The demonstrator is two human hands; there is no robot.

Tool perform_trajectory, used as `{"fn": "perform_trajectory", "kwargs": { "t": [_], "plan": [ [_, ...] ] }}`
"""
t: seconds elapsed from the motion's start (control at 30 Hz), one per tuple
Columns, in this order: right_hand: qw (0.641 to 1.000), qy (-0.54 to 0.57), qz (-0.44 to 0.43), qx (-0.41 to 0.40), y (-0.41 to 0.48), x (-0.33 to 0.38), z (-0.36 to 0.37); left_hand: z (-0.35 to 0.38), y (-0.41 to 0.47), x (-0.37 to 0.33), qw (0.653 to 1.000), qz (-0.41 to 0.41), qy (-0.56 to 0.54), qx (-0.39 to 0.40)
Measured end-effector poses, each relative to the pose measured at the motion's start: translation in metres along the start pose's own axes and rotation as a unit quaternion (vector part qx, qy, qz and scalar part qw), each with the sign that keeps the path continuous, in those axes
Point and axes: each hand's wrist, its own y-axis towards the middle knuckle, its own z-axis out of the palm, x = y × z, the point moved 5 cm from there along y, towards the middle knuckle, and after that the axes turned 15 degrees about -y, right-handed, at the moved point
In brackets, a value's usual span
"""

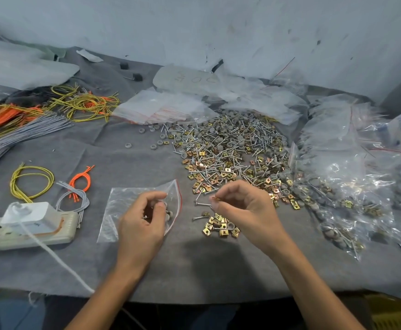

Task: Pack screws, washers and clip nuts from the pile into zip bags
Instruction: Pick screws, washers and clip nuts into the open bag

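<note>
Head view: the left hand (144, 217) grips the open bag (121, 203) near its mouth, a few washers and screws at its fingers. The right hand (244, 206) pinches one clip nut (216, 198) just beside the bag. Filled bags (337, 186) lie at the right, so some packing is done. The large pile (230, 148) and the stack of empty bags (161, 108) suggest much remains.

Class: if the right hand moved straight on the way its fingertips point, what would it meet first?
Probably the red-edged mouth of the zip bag, held by the left hand; the right hand, pinching a clip nut, points left. Depth unclear.
</note>
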Motion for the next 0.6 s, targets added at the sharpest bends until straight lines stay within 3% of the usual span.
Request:
{"fn": "perform_trajectory", "kwargs": {
  "t": [0.17,0.33,0.47,0.6],
  "plan": [
    [1.000,-0.005,0.005,0.007,0.000,-0.007,0.015,0.000,0.000,0.000,1.000,0.003,0.001,0.000],
    [0.990,-0.142,0.001,-0.022,0.006,-0.011,0.036,0.001,0.000,-0.005,1.000,0.014,-0.004,-0.001],
    [0.946,-0.323,-0.029,-0.007,0.016,-0.001,0.067,0.000,0.000,-0.002,1.000,0.011,-0.001,-0.001],
    [0.915,-0.402,-0.001,0.007,0.022,0.001,0.091,0.000,0.001,-0.001,1.000,0.016,0.005,0.001]
  ]
}}
